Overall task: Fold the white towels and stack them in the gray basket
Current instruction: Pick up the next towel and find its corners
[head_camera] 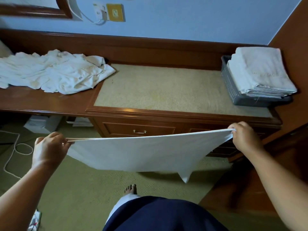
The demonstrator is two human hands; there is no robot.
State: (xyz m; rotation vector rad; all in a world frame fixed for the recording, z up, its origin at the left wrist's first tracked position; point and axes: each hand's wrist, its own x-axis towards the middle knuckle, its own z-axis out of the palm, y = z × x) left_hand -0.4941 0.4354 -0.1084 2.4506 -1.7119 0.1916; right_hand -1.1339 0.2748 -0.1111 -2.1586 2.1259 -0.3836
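Note:
A white towel point(140, 154) hangs stretched in the air in front of the dresser, doubled over, with one corner drooping at the lower right. My left hand point(50, 147) pinches its left top corner and my right hand point(245, 137) pinches its right top corner. A gray basket point(233, 90) stands at the right end of the dresser top, filled above its rim with a stack of folded white towels point(260, 72). A heap of unfolded white towels point(53, 72) lies on the left of the counter.
The dresser has a beige inset top point(160, 87) between the heap and the basket, and a drawer with a brass handle point(139, 131) below. A white cord point(15, 147) loops on the green carpet at the left. My bare foot point(130, 189) stands on the carpet.

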